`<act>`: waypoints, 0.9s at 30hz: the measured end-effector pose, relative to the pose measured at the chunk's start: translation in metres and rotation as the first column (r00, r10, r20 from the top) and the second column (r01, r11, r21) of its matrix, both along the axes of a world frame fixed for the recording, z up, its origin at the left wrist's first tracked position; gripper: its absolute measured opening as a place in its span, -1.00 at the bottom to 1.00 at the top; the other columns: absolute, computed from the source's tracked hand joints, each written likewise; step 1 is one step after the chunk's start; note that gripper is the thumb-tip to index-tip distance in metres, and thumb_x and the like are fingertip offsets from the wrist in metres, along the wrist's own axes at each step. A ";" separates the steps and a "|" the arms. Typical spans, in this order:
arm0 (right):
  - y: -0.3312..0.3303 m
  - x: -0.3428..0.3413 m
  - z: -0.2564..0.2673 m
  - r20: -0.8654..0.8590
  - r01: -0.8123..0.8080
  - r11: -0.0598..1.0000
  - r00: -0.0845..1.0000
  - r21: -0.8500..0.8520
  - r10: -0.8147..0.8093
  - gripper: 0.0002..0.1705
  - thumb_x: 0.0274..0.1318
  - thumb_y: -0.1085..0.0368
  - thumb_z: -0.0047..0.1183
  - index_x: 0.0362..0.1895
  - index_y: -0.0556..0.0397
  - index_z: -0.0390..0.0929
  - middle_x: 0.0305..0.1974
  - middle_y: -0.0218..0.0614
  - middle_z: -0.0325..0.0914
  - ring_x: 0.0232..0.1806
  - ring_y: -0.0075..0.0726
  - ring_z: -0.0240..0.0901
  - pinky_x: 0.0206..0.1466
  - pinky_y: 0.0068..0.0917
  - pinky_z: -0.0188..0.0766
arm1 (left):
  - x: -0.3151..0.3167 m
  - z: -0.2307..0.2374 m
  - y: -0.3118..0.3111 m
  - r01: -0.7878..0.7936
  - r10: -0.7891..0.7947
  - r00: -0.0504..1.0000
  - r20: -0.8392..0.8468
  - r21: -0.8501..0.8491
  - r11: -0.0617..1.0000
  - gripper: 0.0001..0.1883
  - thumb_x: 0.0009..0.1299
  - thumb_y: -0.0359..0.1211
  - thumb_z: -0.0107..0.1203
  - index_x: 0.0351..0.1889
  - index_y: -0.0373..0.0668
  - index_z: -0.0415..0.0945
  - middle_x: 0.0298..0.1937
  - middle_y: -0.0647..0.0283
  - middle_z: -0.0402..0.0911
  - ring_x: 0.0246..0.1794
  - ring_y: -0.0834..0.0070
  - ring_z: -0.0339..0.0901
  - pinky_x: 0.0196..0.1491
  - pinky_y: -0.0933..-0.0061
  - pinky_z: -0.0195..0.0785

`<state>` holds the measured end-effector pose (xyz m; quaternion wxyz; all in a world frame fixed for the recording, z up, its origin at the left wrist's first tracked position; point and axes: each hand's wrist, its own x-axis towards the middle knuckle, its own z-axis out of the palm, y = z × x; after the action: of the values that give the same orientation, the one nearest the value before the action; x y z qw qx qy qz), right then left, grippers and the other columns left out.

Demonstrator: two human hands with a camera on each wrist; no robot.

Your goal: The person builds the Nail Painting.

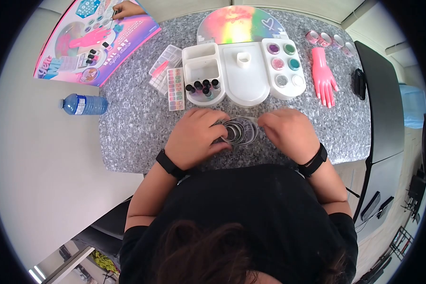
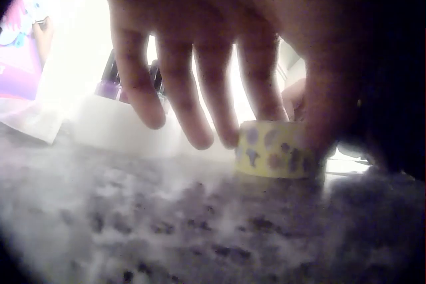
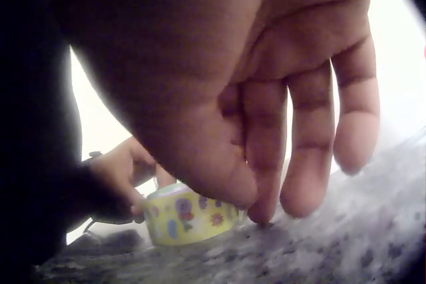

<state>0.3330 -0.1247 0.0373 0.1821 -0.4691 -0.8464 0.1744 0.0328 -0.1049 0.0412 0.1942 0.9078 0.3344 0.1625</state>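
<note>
A loosely coiled strip (image 1: 252, 133) stands on the speckled table between both hands, its rings spread apart. Seen from the wrists, its outer side is yellow with small coloured prints (image 2: 271, 151) (image 3: 190, 219). The left hand (image 1: 194, 136) grips the coil's left side between thumb and index finger, the other fingers spread beside it. At the coil's right edge, the right hand (image 1: 290, 133) pinches the strip between thumb and index finger; its remaining fingers hang down near the tabletop in the right wrist view. The pinched end itself is mostly hidden by the fingertips.
Beyond the hands stand a white tray unit (image 1: 246, 90), dark-capped bottles (image 1: 206, 91) and glitter pots (image 1: 278, 63). A pink model hand (image 1: 323, 78) and several small rolls (image 1: 324, 39) are at right. Left are a sticker sheet (image 1: 176, 90), water bottle (image 1: 85, 104) and printed box (image 1: 97, 42).
</note>
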 end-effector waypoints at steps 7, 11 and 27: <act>-0.006 -0.006 -0.002 -0.171 -0.124 0.981 0.980 -0.152 0.097 -0.72 0.28 0.34 0.32 0.03 -0.07 0.56 -0.17 -0.16 0.71 -0.04 0.19 0.71 0.00 0.07 0.62 | 0.000 -0.005 -0.002 -0.041 0.042 0.999 -0.014 0.011 0.999 -0.71 0.31 -0.16 0.57 -0.21 0.01 0.67 0.21 0.36 0.76 0.17 0.24 0.71 0.26 0.12 0.50; -0.003 -0.010 0.003 -0.182 -0.112 0.963 0.981 -0.247 0.067 -0.54 0.26 0.33 0.40 0.17 -0.08 0.48 -0.09 -0.17 0.73 0.02 0.17 0.72 0.02 0.06 0.63 | 0.001 -0.008 -0.003 -0.054 0.054 0.998 0.026 0.008 0.998 -0.74 0.34 -0.20 0.56 -0.21 -0.01 0.68 0.21 0.34 0.76 0.11 0.22 0.74 0.18 0.14 0.56; 0.037 -0.038 0.034 -0.517 -0.054 0.988 0.855 -0.144 -0.029 -0.18 0.13 0.40 0.60 0.47 -0.07 0.56 0.09 -0.31 0.71 0.18 -0.30 0.66 0.04 -0.37 0.62 | -0.017 0.009 0.009 -0.154 0.128 0.916 0.380 0.038 0.987 -0.72 0.28 -0.53 0.56 -0.08 -0.14 0.76 0.38 0.12 0.70 0.13 0.20 0.73 0.17 0.19 0.67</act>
<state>0.2947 -0.0874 0.0713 0.3651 -0.4119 -0.7533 0.3600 0.0153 -0.0956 0.0504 0.2120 0.8392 0.3499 0.3583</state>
